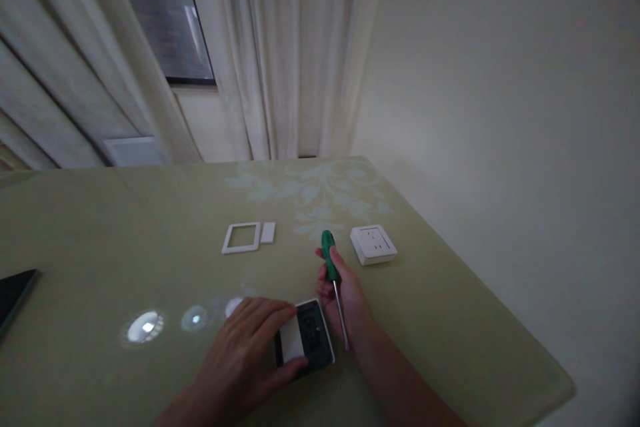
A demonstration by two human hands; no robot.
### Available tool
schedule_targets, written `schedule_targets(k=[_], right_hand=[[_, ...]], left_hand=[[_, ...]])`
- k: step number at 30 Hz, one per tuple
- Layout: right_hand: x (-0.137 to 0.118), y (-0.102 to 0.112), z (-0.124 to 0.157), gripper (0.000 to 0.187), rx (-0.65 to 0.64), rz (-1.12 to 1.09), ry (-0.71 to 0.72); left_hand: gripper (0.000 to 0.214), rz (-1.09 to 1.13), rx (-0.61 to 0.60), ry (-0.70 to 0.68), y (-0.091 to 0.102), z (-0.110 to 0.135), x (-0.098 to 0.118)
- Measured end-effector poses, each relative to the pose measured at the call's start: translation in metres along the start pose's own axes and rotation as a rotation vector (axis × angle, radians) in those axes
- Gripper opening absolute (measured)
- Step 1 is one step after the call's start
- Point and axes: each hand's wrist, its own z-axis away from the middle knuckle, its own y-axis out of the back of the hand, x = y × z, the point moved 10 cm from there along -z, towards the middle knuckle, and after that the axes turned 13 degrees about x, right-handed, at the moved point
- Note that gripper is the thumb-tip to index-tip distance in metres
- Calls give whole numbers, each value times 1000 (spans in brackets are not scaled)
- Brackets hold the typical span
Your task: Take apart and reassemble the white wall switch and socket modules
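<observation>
My left hand [250,343] grips a switch or socket unit [316,333] by its edges, fingers at the far side and thumb at the near side. The unit has a black inner part, a white cover piece [291,340] on its left and a pale rim. My right hand [345,290] is closed around a screwdriver [331,260] with a green handle; its metal shaft points back toward me, along the wrist. Some right fingers curl close to the unit's far right corner; whether they touch it I cannot tell.
Beyond my hands lie a white square frame [241,251] and a small white rectangular plate [269,232]. A white wall socket [375,245] sits at the right. A dark flat object [15,297] rests at the left edge. The table [125,227] meets curtains and a wall.
</observation>
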Motion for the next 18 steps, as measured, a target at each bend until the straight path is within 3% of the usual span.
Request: schedule_targets(k=[5, 10, 18], right_hand=[[4, -1, 1, 47, 8, -16, -30], [3, 0, 1, 42, 12, -21, -28], [5, -1, 4, 47, 17, -34, -45]], left_hand=[[47, 9, -48, -39, -1, 0, 6], [44, 40, -8, -50, 4, 0, 10], [42, 80, -111, 58, -8, 7, 1]])
